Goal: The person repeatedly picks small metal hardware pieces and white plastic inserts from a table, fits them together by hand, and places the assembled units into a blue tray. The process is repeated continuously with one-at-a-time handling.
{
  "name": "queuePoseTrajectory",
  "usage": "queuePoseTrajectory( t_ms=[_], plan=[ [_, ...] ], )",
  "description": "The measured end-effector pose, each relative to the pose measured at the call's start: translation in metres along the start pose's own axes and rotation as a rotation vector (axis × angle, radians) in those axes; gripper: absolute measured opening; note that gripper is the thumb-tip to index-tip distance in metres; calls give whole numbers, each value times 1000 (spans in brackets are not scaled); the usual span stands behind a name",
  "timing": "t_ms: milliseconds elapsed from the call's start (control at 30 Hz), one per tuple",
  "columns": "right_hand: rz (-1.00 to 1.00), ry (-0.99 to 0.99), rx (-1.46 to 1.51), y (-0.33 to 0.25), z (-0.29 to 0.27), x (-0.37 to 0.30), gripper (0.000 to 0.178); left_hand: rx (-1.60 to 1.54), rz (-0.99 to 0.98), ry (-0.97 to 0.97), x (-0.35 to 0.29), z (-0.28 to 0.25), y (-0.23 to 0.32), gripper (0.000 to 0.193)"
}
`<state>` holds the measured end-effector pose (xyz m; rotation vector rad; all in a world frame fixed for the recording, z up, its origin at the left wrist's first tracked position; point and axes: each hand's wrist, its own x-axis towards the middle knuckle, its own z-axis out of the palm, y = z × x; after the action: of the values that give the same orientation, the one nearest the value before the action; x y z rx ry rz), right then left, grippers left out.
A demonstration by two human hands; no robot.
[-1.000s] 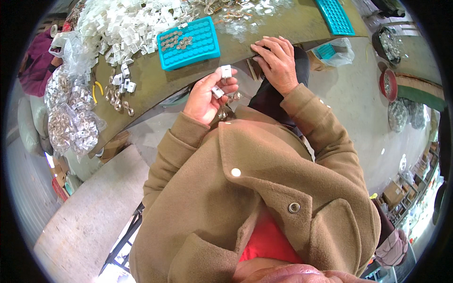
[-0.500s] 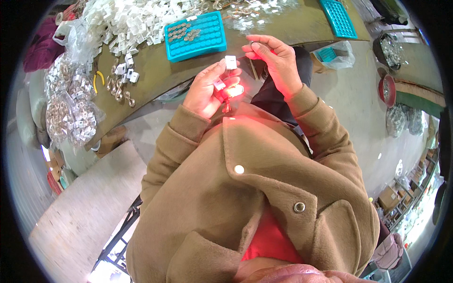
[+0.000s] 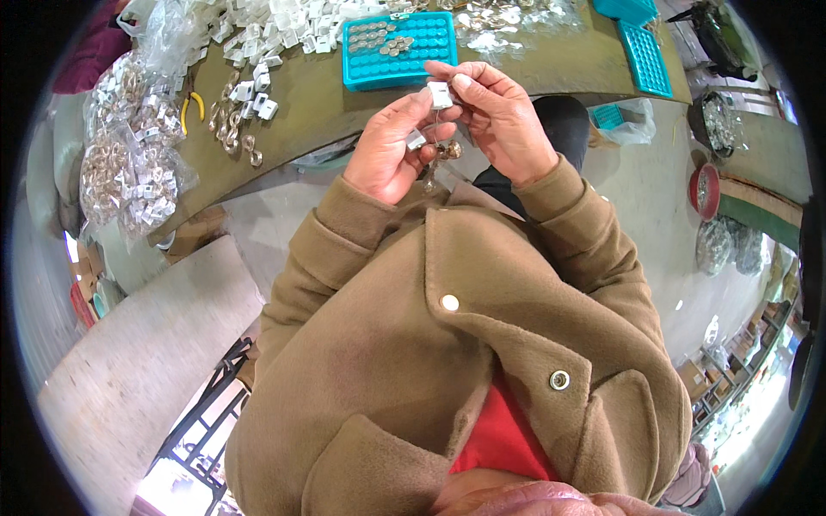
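In front of my chest, my left hand (image 3: 385, 148) is closed on a small white battery case (image 3: 439, 95), held upright between thumb and fingers. A second white case (image 3: 416, 140) sits lower against the same fingers. Thin wire runs down to a bunch of clear, unlit string lights (image 3: 449, 150) hanging between my hands. My right hand (image 3: 509, 120) is closed, its thumb and fingertips pinching at the right edge of the upper case. Whether a disc is between those fingertips is hidden.
Just beyond my hands stands a blue tray (image 3: 396, 79) with silver button cells (image 3: 370, 36) on it. White cases (image 3: 284, 26) are heaped at the far left, near yellow-handled pliers (image 3: 199, 106) and bagged light strings (image 3: 129, 155). Another blue tray (image 3: 647, 60) lies far right.
My right hand, which was apart holding a small dark round disc, has come in to the upper white case. The red glow at the string lights has gone out. My view has shifted slightly.
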<state>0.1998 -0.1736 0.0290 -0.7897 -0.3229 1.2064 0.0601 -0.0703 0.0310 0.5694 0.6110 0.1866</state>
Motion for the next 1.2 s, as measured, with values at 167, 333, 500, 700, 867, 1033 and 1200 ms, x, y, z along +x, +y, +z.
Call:
queuePoseTrajectory(
  t_ms=[167,333,500,700,867,1033,1200],
  plan=[
    [-52,141,-139,17,10,6,15,-87,10,-79,-1,-8,6,27],
    [-262,143,-588,18,12,5,12,2,72,-5,-1,-11,5,25],
    [-144,119,-626,12,18,10,12,36,105,42,-2,-15,8,24],
    [-122,25,-661,10,20,16,9,-45,39,-90,-6,-31,19,23],
    [-261,-6,-936,21,18,21,7,24,-39,86,-5,-38,20,24],
    [-392,-70,-1112,20,18,22,6,90,-33,100,-7,-36,20,17],
    [-575,-201,-1256,5,18,27,5,591,243,167,-17,-33,37,18]
  ],
)
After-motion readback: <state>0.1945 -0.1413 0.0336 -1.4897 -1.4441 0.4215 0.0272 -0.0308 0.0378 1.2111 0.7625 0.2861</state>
